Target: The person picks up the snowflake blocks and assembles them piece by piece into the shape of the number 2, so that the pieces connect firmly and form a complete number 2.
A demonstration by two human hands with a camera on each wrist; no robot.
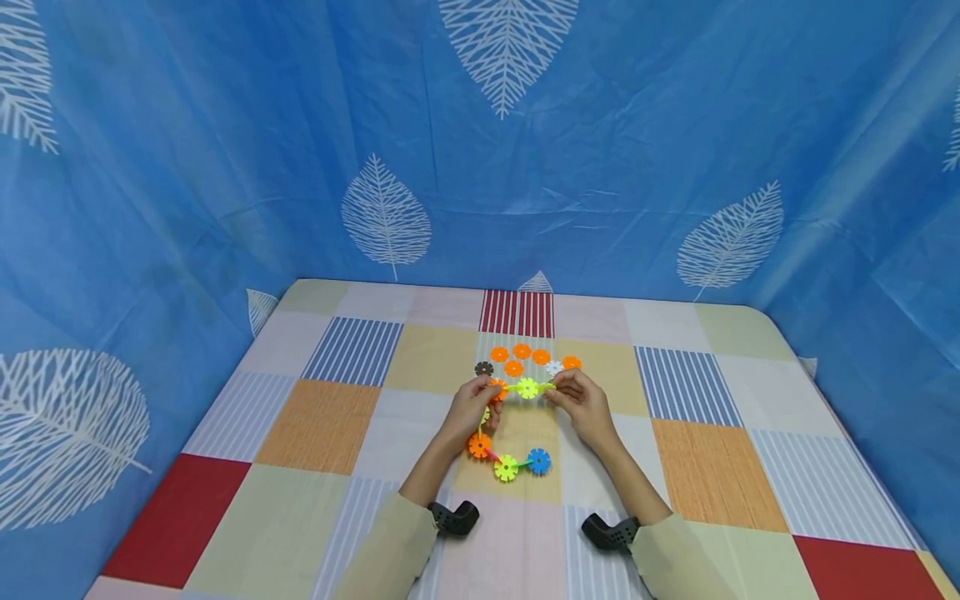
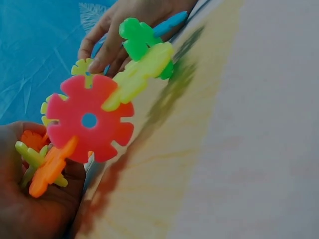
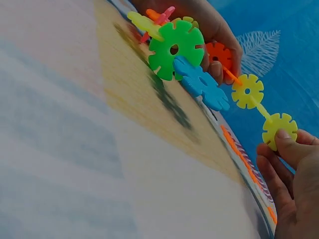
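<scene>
A curved chain of notched plastic discs hangs between the hands, slotted edge to edge. My left hand [image 1: 467,410] grips it near an orange disc [image 1: 500,389]. At the chain's other upper end my right hand [image 1: 588,410] pinches a yellow disc [image 3: 279,130] between thumb and fingers. Another yellow disc [image 1: 528,388] joins these two held parts. Below the left hand the chain curves round through an orange disc [image 1: 480,446], a pink disc [image 2: 89,119], a yellow disc [image 1: 506,467] and a green disc [image 3: 176,50] to a blue disc [image 1: 538,462]. The left fingers partly hide some discs.
Several loose orange discs [image 1: 522,351] lie on the patchwork cloth [image 1: 420,354] beyond the hands, with a white disc [image 1: 554,367] and a black disc [image 1: 483,367] among them. A blue curtain [image 1: 600,208] with white leaves hangs behind the table.
</scene>
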